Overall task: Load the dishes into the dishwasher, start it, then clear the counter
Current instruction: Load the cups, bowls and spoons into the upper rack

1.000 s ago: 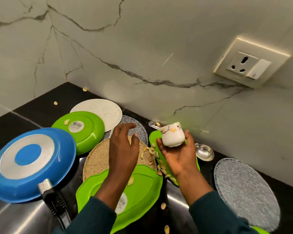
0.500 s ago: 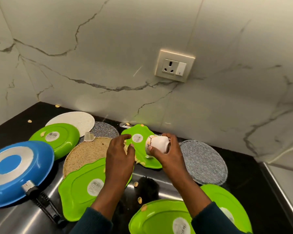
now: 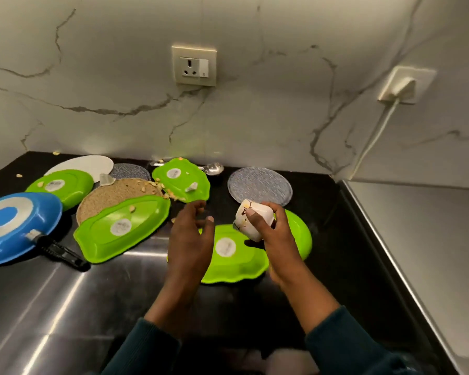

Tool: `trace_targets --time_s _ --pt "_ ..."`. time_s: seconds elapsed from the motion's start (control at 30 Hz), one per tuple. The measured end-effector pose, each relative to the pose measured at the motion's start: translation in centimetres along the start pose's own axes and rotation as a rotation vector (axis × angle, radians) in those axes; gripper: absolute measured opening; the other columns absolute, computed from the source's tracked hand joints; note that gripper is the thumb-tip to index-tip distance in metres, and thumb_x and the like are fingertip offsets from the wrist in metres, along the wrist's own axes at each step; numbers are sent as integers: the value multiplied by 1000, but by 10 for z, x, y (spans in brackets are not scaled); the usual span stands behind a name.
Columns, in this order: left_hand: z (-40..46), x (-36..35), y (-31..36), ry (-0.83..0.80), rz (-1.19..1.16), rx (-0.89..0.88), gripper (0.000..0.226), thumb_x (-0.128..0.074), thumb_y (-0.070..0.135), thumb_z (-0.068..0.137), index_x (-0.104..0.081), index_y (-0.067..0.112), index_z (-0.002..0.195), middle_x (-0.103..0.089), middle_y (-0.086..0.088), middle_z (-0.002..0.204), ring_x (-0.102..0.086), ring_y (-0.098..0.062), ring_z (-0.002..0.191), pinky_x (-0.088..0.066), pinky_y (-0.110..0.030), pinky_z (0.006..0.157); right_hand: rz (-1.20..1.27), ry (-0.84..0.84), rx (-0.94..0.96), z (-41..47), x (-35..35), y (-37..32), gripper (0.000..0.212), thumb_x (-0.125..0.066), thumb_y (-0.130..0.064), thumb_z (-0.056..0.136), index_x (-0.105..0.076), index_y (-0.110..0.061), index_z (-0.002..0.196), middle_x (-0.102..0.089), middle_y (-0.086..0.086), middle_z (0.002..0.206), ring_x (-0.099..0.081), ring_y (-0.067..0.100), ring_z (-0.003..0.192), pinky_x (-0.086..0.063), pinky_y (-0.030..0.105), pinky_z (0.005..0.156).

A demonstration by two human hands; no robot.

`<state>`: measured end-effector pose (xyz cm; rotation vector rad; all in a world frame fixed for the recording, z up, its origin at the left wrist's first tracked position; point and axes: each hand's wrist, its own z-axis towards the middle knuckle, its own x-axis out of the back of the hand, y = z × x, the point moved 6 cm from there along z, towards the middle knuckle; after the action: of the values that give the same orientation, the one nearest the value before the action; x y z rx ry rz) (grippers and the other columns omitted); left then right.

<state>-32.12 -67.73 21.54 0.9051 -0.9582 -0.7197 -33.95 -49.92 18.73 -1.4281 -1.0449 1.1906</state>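
Observation:
My right hand [image 3: 275, 234] grips a small white cup [image 3: 251, 221] with a dark and gold pattern, tilted on its side above a face-down green plate [image 3: 228, 255]. My left hand [image 3: 190, 239] hovers just left of the cup with its fingers loosely spread and nothing in it. More green plates lie face-down: one [image 3: 122, 228] to the left, one [image 3: 180, 178] near the wall, one [image 3: 61, 184] at far left. A blue pan [image 3: 14, 226] lies upside down at the left edge. Nut pieces lie scattered over the plates.
A brown round mat [image 3: 111, 193], a white mat [image 3: 87, 163] and two grey glittery mats [image 3: 259, 184] lie on the black counter. A metal spoon [image 3: 213, 168] rests by the wall. A steel ledge [image 3: 417, 239] runs along the right. A cord [image 3: 374, 136] hangs from a wall socket.
The view has pulled back and swung right. My right hand has carried the cup right and nearer to me, over the front green plate. My left hand has come off the plates.

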Motion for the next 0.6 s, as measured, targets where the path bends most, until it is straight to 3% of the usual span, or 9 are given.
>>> trace_targets --time_s 0.13,0.27,0.5,0.6 --pt "-58 -15 15 -73 -31 29 30 -60 11 89 -58 16 118 -62 1 110 -60 -8 78 -42 -14 69 122 75 -40 -62 45 5 40 -70 -21 86 -52 -17 121 -66 5 110 -70 27 92 -57 34 64" --pt "-108 -25 19 -171 -54 59 26 -59 14 90 -58 17 116 -64 -3 110 -61 -15 79 -50 -34 78 179 151 -81 -121 82 18 39 -71 -25 83 -53 -16 116 -67 9 110 -69 23 87 -56 37 64" --pt "-193 -24 32 -329 -31 -11 28 -58 12 90 -59 16 117 -63 3 110 -58 -12 84 -35 -11 66 273 299 -128 -218 125 44 32 -69 -21 85 -54 -18 114 -66 8 107 -67 18 84 -56 38 67" --pt "-240 -23 24 -407 -26 16 28 -57 16 91 -59 20 118 -63 6 111 -59 -10 94 -41 -18 79 282 360 -150 -270 138 64 42 -72 -22 80 -54 -15 118 -67 7 109 -69 19 86 -56 40 70"
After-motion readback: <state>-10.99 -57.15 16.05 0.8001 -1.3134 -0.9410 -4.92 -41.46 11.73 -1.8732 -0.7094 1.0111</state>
